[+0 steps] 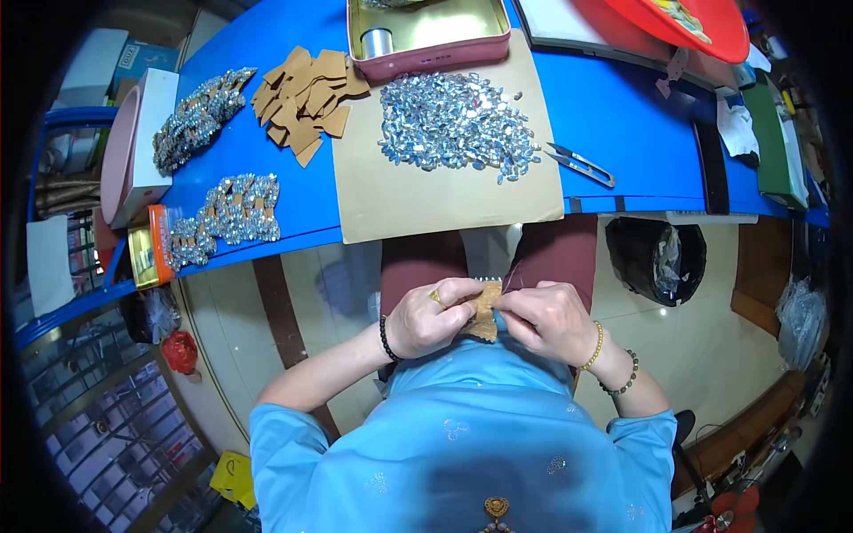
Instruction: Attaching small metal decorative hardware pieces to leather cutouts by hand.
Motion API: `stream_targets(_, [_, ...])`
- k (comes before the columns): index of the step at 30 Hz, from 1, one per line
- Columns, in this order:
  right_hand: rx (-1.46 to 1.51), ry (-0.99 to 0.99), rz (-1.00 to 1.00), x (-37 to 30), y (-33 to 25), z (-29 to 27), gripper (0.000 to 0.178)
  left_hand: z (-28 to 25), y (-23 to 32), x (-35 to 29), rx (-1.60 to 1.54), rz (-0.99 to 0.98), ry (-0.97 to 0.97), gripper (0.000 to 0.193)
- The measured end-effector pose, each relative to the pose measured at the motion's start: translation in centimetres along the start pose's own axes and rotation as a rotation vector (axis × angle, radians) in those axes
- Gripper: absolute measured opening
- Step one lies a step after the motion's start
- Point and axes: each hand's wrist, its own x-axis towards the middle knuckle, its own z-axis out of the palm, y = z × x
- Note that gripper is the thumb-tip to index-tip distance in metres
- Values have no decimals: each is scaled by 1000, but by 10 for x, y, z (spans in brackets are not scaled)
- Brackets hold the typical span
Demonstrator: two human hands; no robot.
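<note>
Over my lap, my left hand [433,315] is closed on a brown patch [483,315], pinching it between thumb and fingers. A short row of shiny stones runs along the patch's far edge. My right hand [548,320] sits against the patch's right side with its fingertips pressed together. Fine thread [508,277] rises near those fingertips; whether they hold a needle is too small to see. On the blue table ahead lie a heap of loose silvery rhinestones [453,124] and a pile of bare brown patches [306,98].
Thread snips [579,165] lie right of the beige board [444,202]. Behind the stones stands a pink tin [435,59] holding a thread spool [377,43]. Stone-covered pieces [240,209] rest at the left. A red basin [724,40] is at the far right, a black bin [626,262] below the table.
</note>
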Motion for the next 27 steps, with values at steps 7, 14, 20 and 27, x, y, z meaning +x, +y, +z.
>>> stream_targets(7, [-4, -3, -8, 0, 2, 2, 11, -1, 0, 1, 5, 4, -10, 24])
stream_targets(14, [-24, -43, -10, -1, 3, 2, 13, 1, 0, 1, -13, -5, -20, 24])
stream_targets(20, [-20, -74, 4, -1, 3, 1, 13, 2, -1, -1, -12, 3, -22, 23])
stream_targets(27, [31, -174, -2, 8, 14, -7, 9, -7, 4, 11, -182, -195, -105, 21])
